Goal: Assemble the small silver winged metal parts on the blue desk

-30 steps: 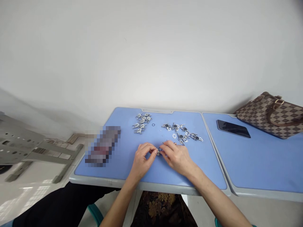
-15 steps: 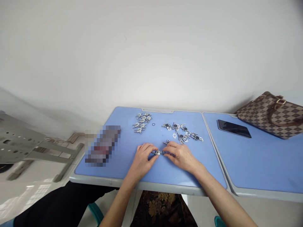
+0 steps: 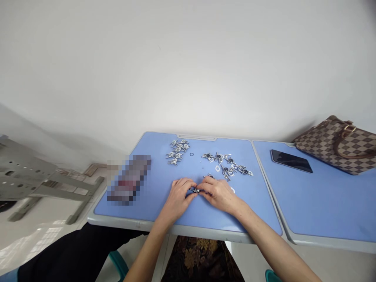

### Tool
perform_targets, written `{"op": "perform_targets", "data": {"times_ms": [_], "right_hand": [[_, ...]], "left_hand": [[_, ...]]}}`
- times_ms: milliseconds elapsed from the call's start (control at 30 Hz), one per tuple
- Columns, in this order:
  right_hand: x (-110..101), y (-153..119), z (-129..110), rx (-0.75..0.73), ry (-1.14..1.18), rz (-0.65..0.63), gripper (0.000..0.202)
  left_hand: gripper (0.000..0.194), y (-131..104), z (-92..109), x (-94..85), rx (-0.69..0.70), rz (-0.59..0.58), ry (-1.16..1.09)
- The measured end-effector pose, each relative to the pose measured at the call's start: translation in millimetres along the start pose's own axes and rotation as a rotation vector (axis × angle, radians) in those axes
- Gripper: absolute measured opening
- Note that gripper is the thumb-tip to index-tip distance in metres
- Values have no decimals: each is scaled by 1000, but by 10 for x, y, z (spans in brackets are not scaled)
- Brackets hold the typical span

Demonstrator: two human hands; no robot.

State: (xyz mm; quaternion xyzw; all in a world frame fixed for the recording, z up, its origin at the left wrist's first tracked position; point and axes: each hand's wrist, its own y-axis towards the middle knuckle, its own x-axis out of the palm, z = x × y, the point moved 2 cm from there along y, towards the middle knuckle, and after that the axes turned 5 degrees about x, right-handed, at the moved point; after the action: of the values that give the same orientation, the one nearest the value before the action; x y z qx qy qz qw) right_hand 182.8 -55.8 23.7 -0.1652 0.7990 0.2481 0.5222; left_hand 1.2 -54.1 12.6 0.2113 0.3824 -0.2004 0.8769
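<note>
My left hand (image 3: 178, 197) pinches a small metal fitting (image 3: 197, 190) between thumb and fingers, just above the blue desk. From the other side, my right hand (image 3: 219, 194) has its fingertips closed on the same fitting and partly covers it. A black ring cannot be made out between the fingers now. Behind my right hand lies another metal fitting (image 3: 209, 176), partly hidden. Further back is a group of similar fittings with black round centres (image 3: 225, 169). Plain silver fittings (image 3: 178, 150) lie in a cluster at the back left.
A loose black ring (image 3: 192, 154) and a flat oval plate (image 3: 217, 169) lie between the groups. On the left is a pixelated object (image 3: 129, 180). A phone (image 3: 291, 160) and a checkered handbag (image 3: 337, 145) rest on the right desk (image 3: 329, 203). A wall stands behind.
My right hand has moved slightly left, bringing its fingertips onto the fitting in my left hand. The black ring visible earlier at the right fingertips no longer shows clearly.
</note>
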Motion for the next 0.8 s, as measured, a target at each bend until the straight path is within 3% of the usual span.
{"op": "perform_targets", "data": {"times_ms": [333,633,800], "right_hand": [[-190,-52,128,136,246,155,16],[-393,-159,269,229,276,250,19],[-573,-263,512,414,241,172,17]], "left_hand": [[14,11,52,-24,13,6,21],[11,30,53,-5,61,4,108],[10,37,1,6,67,21,111]]}}
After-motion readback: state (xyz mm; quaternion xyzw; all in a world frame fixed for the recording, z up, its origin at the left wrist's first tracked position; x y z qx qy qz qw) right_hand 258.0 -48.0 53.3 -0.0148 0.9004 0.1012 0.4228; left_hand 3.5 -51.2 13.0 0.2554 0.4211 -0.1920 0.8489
